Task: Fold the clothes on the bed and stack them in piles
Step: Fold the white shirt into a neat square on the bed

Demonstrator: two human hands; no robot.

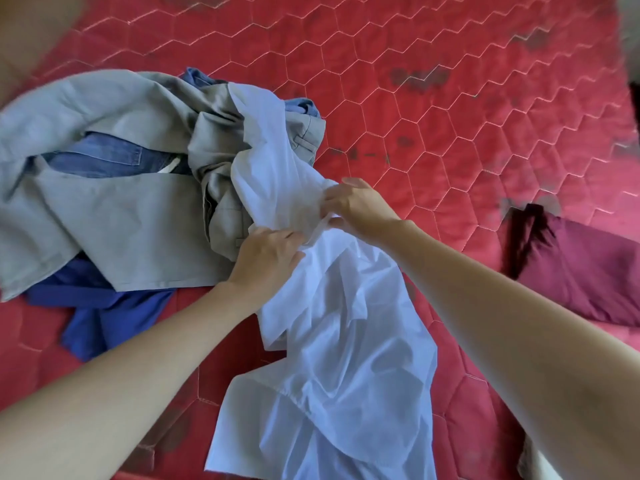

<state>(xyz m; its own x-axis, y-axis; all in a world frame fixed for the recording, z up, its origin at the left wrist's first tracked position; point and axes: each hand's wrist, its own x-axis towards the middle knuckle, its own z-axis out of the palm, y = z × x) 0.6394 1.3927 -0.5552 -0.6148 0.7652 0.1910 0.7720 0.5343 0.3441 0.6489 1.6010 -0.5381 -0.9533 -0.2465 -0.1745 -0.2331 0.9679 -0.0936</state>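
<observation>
A crumpled white garment [332, 341] runs from the clothes heap down to the bed's near edge. My left hand [268, 258] grips a bunch of its cloth at the middle. My right hand [356, 206] pinches a fold of the same white garment just above and to the right, close to the left hand. Left of them lies a heap: a grey garment [104, 216] spread on top, blue jeans [110, 161] showing through a gap, and a royal-blue garment [97, 313] sticking out underneath.
The red quilted mattress [433, 98] stretches bare across the back and right, with dark stains. A folded maroon garment [581, 275] lies at the right edge. A pale object shows at the bottom right corner.
</observation>
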